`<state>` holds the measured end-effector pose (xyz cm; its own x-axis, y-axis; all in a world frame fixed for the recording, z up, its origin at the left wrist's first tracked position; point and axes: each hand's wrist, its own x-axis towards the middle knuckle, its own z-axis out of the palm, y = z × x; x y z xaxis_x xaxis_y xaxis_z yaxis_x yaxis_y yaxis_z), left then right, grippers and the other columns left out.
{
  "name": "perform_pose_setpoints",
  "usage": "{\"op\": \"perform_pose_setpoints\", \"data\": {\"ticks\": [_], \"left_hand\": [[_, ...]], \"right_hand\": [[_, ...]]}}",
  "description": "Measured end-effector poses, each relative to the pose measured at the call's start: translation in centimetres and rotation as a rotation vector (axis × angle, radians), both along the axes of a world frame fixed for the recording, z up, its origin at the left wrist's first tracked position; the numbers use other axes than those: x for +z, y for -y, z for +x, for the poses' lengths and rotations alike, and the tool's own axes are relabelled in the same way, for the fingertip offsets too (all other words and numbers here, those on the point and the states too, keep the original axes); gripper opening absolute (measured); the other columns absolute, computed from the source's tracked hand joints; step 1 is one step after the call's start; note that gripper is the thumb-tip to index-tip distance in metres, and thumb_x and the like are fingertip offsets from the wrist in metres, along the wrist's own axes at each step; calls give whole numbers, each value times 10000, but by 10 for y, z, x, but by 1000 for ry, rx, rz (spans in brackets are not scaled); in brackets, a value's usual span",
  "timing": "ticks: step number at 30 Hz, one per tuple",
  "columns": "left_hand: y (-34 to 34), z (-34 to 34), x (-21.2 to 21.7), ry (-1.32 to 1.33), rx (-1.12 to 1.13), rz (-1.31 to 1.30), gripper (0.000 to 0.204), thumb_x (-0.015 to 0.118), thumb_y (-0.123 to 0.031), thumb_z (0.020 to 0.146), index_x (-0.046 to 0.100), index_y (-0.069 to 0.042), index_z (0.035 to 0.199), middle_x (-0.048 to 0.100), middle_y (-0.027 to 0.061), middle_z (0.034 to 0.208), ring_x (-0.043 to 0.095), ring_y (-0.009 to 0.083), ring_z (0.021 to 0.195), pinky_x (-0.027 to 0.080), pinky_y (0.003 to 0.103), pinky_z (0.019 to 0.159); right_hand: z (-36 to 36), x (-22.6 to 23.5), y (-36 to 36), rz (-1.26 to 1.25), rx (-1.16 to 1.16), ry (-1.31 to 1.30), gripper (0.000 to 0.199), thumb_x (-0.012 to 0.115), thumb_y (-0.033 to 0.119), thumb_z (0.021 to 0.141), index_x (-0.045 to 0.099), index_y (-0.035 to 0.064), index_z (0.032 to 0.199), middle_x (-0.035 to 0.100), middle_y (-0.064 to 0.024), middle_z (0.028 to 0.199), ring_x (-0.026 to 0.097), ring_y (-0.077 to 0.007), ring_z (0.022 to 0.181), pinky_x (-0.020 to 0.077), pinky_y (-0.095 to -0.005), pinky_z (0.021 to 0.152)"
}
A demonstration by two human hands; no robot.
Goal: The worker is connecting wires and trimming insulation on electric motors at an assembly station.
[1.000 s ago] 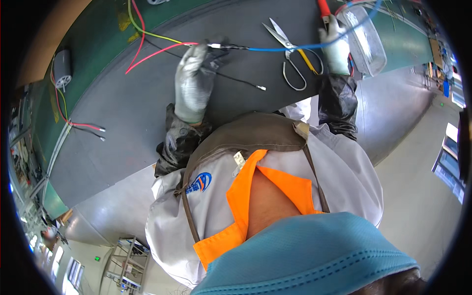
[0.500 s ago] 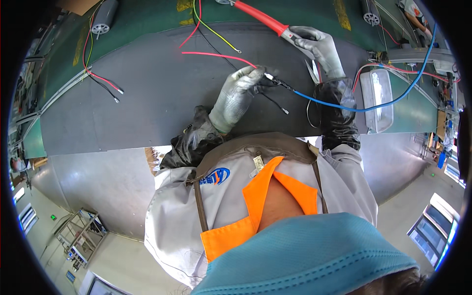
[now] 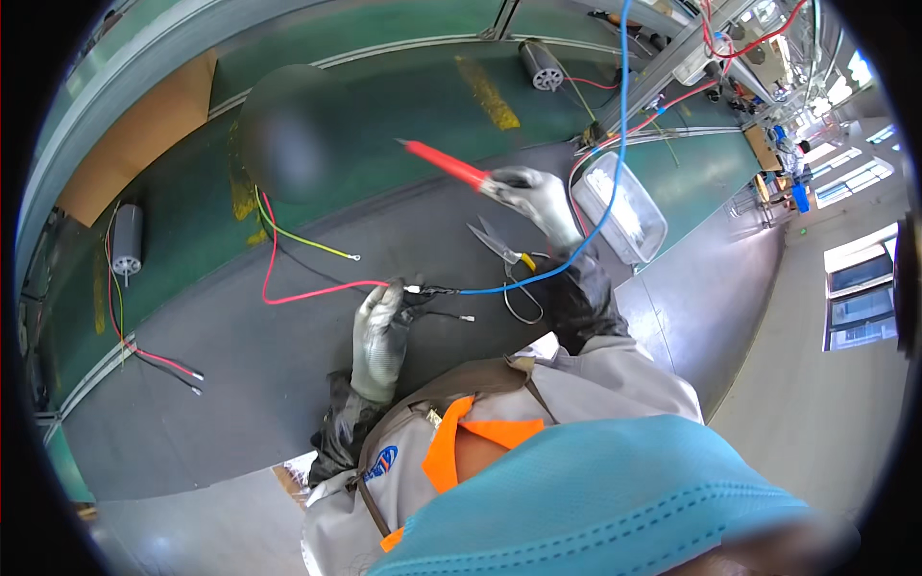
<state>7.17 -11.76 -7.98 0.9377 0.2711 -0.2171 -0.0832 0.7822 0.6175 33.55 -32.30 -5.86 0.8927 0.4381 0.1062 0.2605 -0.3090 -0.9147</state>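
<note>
My left hand (image 3: 377,338), in a grey-white glove, is closed at the fingertips on a red wire (image 3: 322,295). Just right of the fingers, a small white connector (image 3: 412,288) and a black-wrapped joint (image 3: 440,290) lead into a blue cable (image 3: 499,288). A black wire end (image 3: 451,316) with a metal terminal hangs beside that hand. Farther off to the right, my gloved right hand (image 3: 536,200) is wrapped around a slim red-handled tool (image 3: 448,165) that points up and left; its exact kind is unclear. Scissors (image 3: 499,246) lie on the mat near my right forearm, partly covered.
A clear plastic tray (image 3: 619,209) with whitish contents sits to the right. Grey motors (image 3: 127,240) with trailing wires stand on the green bench (image 3: 384,106). A yellow-green wire (image 3: 312,242) crosses the dark mat (image 3: 240,355). Cardboard (image 3: 144,139) leans far left.
The view has turned, so the bench now slants and more of its right side shows. More of the scissors shows beside my right wrist. Both hands keep their holds.
</note>
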Motion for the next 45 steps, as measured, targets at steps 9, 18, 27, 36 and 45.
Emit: {"op": "perform_pose_setpoints", "data": {"ticks": [9, 18, 27, 36, 45], "left_hand": [[8, 13, 10, 80, -12, 28, 336, 584, -302, 1065, 651, 26, 1100, 702, 105, 1065, 660, 155, 947, 541, 327, 881], [-108, -39, 21, -667, 220, 1357, 413, 614, -308, 1044, 707, 10, 798, 477, 119, 558, 380, 124, 538, 367, 355, 504], [-106, -35, 47, -17, 166, 1731, 247, 680, -233, 940, 714, -24, 1066, 708, 150, 996, 686, 329, 930, 538, 396, 844], [-146, -21, -13, -605, 3, 2354, 535, 709, -329, 906, 591, -75, 1362, 623, 173, 1333, 595, 374, 1219, 500, 469, 1000], [-159, -47, 12, -855, 171, 2271, 432, 694, -281, 936, 630, -58, 1300, 633, 189, 1275, 626, 386, 1130, 496, 481, 949]], "right_hand": [[-94, 74, 29, -297, 357, 155, 490, 730, 86, 847, 642, 35, 1327, 638, -169, 1335, 654, -257, 1111, 512, -353, 966], [-108, 74, 18, 472, 552, -183, 323, 555, 226, 1040, 656, -39, 1195, 705, -172, 1004, 695, -195, 882, 562, -319, 686], [-63, 57, -22, -274, 843, 5, 412, 724, 264, 966, 667, 96, 1338, 763, -92, 1015, 673, -134, 788, 552, -268, 782], [257, -22, -37, -750, -104, 860, 551, 710, 282, 891, 584, 22, 1361, 696, -279, 1098, 664, -463, 1009, 532, -525, 902], [432, -23, 10, -1222, -318, 563, 724, 636, 427, 914, 419, 28, 1478, 675, -269, 1258, 651, -458, 1164, 519, -531, 981]]}}
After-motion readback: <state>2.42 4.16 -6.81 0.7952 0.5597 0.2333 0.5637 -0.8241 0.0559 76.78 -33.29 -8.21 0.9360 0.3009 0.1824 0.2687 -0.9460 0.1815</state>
